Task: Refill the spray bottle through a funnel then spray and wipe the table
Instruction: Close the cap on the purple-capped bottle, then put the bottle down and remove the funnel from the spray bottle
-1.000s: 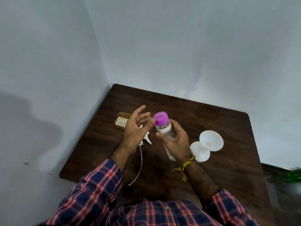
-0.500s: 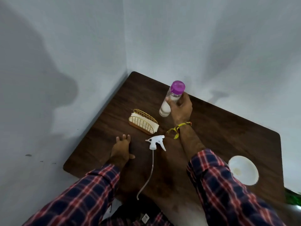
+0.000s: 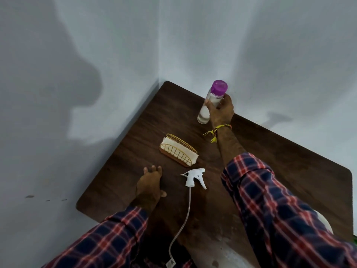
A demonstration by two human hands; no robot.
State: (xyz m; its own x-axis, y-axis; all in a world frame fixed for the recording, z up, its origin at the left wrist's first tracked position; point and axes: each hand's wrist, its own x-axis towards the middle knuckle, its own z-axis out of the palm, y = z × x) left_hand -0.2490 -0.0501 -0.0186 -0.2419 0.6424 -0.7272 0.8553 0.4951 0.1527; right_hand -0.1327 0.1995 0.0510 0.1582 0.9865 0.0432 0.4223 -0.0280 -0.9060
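Grey walls are meeting at a corner behind the table, whose dark wood top is being viewed from above. A capped bottle with a purple cap is being held near the far edge, close to the wall, by the right hand; the fingers are being curled round its upper body just below the cap, and its base appears to be touching or just meeting the wood, though contact cannot be told for sure. The left hand is being rested flat on the table with fingers straight, holding nothing.

The sprayer head is lying on the wood between the two arms, its tube trailing toward the near edge. A wire holder with napkins is standing between the sprayer head and the bottle. A white rim, probably the funnel, is being mostly hidden behind the right sleeve.

The step in hand is judged to be the setting aside of the capped bottle. It would best be lowered upright until the base is sitting flat, and only then should the fingers be released, since a tall narrow bottle near an edge is easily tipped. The hand should be drawn back high enough that the holder is not being brushed. With the sprayer head still off, refitting seems likely next.
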